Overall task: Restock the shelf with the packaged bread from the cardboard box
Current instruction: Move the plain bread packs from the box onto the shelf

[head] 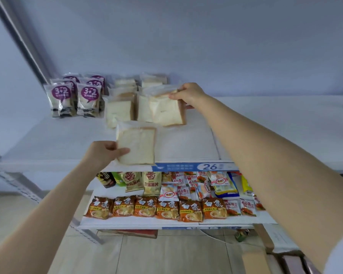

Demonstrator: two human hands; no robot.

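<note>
Head camera view, looking down over two bare forearms at a white metal shop shelf [265, 125]; the left hand [105, 153] grips a clear-wrapped packet of white sliced bread [137, 145] by its lower left corner, thumb across the front and fingers curled behind, and holds it upright above the shelf's front edge; the right hand [188, 94] reaches further back and pinches the top of the wrapper of a second clear-wrapped bread packet [164, 111], which hangs tilted, with its lower edge at the shelf surface, just beside the bread already stocked; whether it fully rests on the shelf cannot be told.

Stocked bread packets of the same kind [119, 111] stand upright in two rows running towards the back wall, at the left-centre of the shelf; the tilted packet overlaps the front of the right-hand row; to their left, near the upright post, stands a cluster of clear packets with round purple "3+2" labels [73, 99], touching one another.

A blue price strip bearing the number 26 [196, 166] runs along the shelf's front edge, just below the packet in the left hand; on the lower shelf, a row of orange instant noodle packets [166, 209] lies along the front; behind it stand tan snack bags with red characters [151, 182] and assorted small red and white sachets [186, 191]; beige floor tiles [166, 254] show beneath.
</note>
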